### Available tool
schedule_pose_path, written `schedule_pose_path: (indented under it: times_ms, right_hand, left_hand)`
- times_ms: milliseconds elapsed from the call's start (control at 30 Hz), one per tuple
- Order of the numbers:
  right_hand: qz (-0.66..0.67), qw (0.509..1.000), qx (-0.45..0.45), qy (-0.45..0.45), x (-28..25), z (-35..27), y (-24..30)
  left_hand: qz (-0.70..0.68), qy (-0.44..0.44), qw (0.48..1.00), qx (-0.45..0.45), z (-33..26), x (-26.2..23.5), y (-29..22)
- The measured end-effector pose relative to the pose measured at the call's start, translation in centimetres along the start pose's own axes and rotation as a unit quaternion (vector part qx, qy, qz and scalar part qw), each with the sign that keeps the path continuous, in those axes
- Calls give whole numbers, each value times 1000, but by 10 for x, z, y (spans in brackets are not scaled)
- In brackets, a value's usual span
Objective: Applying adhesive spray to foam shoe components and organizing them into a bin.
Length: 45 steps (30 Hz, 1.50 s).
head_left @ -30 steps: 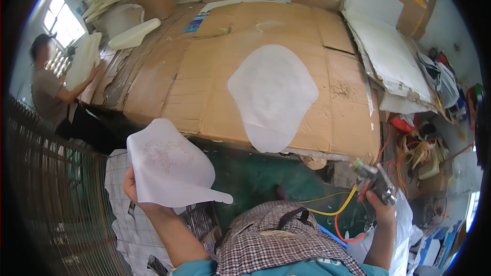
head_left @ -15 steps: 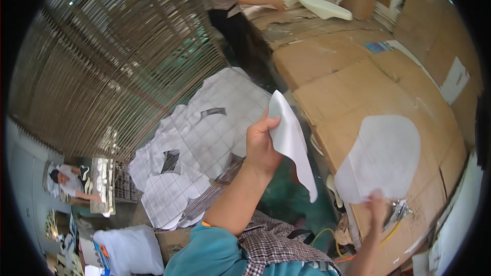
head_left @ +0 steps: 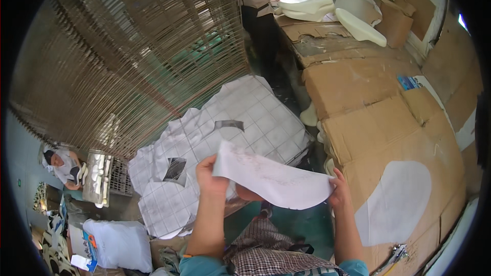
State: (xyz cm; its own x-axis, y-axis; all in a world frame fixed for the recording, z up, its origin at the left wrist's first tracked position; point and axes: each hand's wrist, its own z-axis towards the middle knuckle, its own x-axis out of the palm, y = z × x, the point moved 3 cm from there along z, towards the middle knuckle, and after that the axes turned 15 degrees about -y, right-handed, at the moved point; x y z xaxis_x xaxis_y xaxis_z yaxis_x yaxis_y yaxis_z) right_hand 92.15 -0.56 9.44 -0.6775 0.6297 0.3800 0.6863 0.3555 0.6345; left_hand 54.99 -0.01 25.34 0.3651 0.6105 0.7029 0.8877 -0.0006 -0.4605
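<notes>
A curved white sheet of thin fabric or foam (head_left: 273,176), speckled brown on the side facing me, stretches between my two hands. My left hand (head_left: 209,175) pinches its left end, and my right hand (head_left: 339,190) grips its right end. Below and to the right, a similar white rounded piece (head_left: 396,202) lies flat on the cardboard-covered table (head_left: 358,133). A metal spray gun (head_left: 395,256) with a yellow hose rests near that table's front edge. Behind my left hand, several white pieces (head_left: 266,107) are spread over a wire grid rack.
Tall wire racks (head_left: 128,71) fill the left and back. One person (head_left: 261,0) stands at the far table near white molded foam pieces (head_left: 360,26); another person (head_left: 64,166) is at far left beside a tray (head_left: 96,179). A stuffed white bag (head_left: 120,245) sits lower left.
My right hand has left the piece on the table and taken the right end of the held sheet. The sheet has swung from hanging upright to stretched across. The view has shifted.
</notes>
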Motion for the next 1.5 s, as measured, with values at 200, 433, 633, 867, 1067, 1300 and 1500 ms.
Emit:
schedule_pose_path:
  times_ms: [200, 433, 633, 867, 1067, 1300, 1500]
  right_hand:
    - [-107, 994, -33, 11, 151, 106, 12]
    - [-53, 989, -101, 96, 369, 164, 58]
    - [-136, 977, -96, 134, 408, 218, 4]
    - [-344, 908, -150, 186, 254, 167, -37]
    - [-536, 801, -224, -149, 12, 49, 45]
    - [-776, 486, -304, -264, -142, -60, 45]
    - [-696, 533, -433, -213, -191, -53, 17]
  left_hand:
    - [-6, -134, 990, 52, 176, 2, -58]
    - [22, 20, 998, 60, 336, 46, -146]
    - [73, -87, 981, 157, 424, -35, -176]
    - [250, -332, 902, 119, 403, -138, -120]
    - [367, -143, 919, -23, 322, -95, 40]
    - [470, 93, 846, -234, 138, -59, 309]
    - [606, 308, 635, -366, -41, -75, 451]
